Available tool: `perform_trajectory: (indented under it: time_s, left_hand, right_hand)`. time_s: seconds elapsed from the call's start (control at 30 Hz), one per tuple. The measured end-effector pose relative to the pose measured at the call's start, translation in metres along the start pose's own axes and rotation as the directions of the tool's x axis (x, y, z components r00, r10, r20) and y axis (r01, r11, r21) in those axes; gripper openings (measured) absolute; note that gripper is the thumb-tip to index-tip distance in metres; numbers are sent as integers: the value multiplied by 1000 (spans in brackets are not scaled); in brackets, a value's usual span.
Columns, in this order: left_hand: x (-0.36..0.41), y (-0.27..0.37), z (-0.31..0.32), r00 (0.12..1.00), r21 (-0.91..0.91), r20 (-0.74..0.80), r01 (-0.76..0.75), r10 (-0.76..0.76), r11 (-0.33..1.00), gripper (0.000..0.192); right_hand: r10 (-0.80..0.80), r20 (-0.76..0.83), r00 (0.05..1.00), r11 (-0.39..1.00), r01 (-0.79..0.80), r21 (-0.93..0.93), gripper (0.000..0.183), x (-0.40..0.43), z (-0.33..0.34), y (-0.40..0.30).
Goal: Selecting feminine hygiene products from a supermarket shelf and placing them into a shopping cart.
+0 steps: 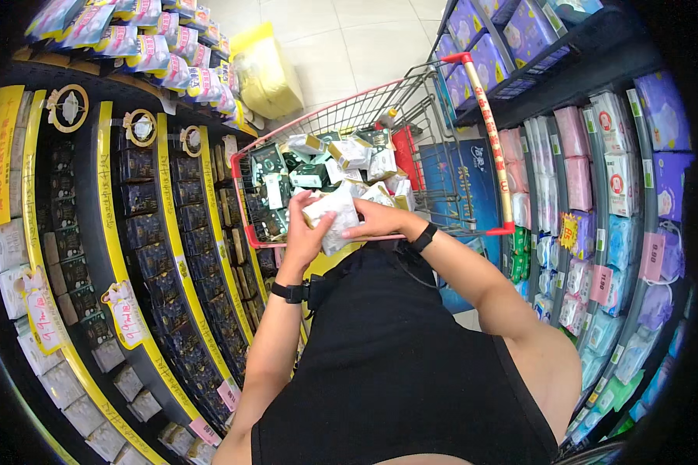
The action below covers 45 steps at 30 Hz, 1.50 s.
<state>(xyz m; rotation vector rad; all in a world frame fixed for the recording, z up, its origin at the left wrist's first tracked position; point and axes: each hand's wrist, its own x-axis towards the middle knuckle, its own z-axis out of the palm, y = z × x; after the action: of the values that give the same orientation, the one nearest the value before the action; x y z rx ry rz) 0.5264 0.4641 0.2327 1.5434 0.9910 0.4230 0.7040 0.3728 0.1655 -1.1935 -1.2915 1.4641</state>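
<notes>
Between my two hands is a white soft pack (333, 218) with a faint pattern. My left hand (303, 233) grips its left side, the thumb lying across the front. On the other side my right hand (378, 220) presses its fingers and thumb against the pack. Both hands are over the near side of a wire shopping cart (326, 115) with a red rim. A heap of dark green packs (309, 174) and white packs (349, 154) fills part of the cart below. The held pack hides some of that heap.
Shelves with dark packs (154, 261) and yellow edge strips (177, 232) run along the left. More shelves on the right carry pink packs (579, 183) and purple packs (669, 116). The cart's handle (484, 128) points right. A yellow wrapped bundle (270, 78) stands on the tiled floor (320, 29).
</notes>
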Motion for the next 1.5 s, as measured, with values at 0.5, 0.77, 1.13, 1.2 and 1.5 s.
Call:
perform_trajectory:
  time_s: [0.5, 0.77, 1.13, 1.2, 1.5]
  left_hand:
    - [-20, -21, 1, 925, -353, 300, 335, -233, 874, 61]
    - [-9, -15, 2, 916, -42, 258, 329, -308, 943, 60]
    - [-3, -25, 12, 954, -106, 194, 253, -229, 962, 25]
    - [-2, -24, 16, 951, -102, 239, 224, -195, 969, 25]
    - [-17, -40, 18, 970, -211, 213, 166, -121, 963, 23]
  right_hand:
    - [301, 52, 952, 889, -300, 346, 42, 7, -6, -25]
    - [356, 80, 931, 650, -308, 695, 46, -8, -3, -1]
    - [417, -464, 782, 894, -444, 55, 45, -44, -63, 2]
    - [248, -633, 733, 781, -538, -317, 44, -49, -69, 22]
    - [405, 13, 914, 903, -397, -166, 48, -30, -40, 9]
